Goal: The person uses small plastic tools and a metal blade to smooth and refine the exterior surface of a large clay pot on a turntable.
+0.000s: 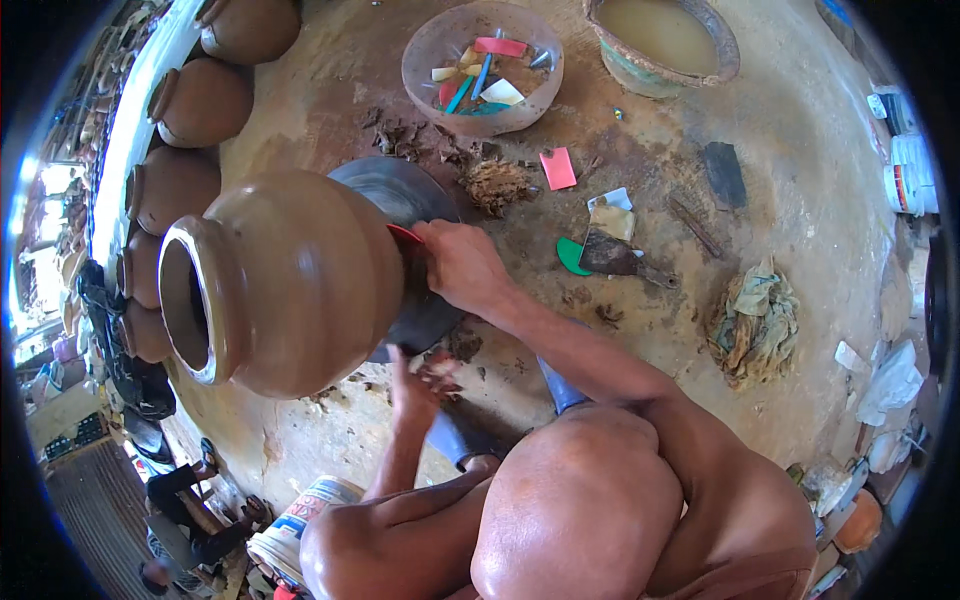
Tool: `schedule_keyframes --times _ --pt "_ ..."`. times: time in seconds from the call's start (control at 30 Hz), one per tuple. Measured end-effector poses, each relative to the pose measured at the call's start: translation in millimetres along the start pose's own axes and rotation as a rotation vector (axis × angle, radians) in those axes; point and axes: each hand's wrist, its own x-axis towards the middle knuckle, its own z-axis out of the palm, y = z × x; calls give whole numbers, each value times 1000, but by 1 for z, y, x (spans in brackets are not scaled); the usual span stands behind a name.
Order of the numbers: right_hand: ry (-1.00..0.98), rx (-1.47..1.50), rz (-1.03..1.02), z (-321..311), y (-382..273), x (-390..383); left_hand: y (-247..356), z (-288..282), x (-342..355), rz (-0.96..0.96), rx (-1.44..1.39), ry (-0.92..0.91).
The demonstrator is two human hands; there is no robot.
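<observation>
A large wet brown clay pot (310,280) fills the left middle, its thick-rimmed mouth toward the left of the picture. Behind its base shows a dark round wheel (385,180), partly hidden by the pot. My right hand (462,265) is closed on a thin red scraper (404,234), pressing it to the pot's right side; most of the scraper is hidden. My left hand (415,382) is below the pot's lower right side, fingers apart and slightly blurred, with nothing visible in it. Whether it touches the pot I cannot tell.
Several finished-shaped pots (205,100) line the left. A basin of coloured scrapers (415,80) and a tub of murky water (722,60) stand at the back. A pink piece (557,168), a putty knife (612,254) and a crumpled rag (755,320) lie right. A bucket (290,530) stands lower left.
</observation>
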Motion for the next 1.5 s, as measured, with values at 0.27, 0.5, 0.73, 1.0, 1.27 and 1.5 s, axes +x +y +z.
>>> schedule_keyframes --times 0.27,0.5,0.73,1.0,1.27,1.5 --pt "25 7 -26 -12 -9 -5 27 -25 60 374 -217 321" --pt "61 36 -54 -8 -13 -4 24 -36 31 156 -124 108" --pt "54 44 -43 0 -6 -15 6 8 41 369 -276 231" --pt "-30 67 -52 -9 -39 -10 79 -93 46 384 -138 97" --pt "63 -17 -62 -11 -27 -19 -17 -34 33 -19 -142 -183" --pt "69 80 -119 0 -61 -4 104 -144 76 604 -53 -50"
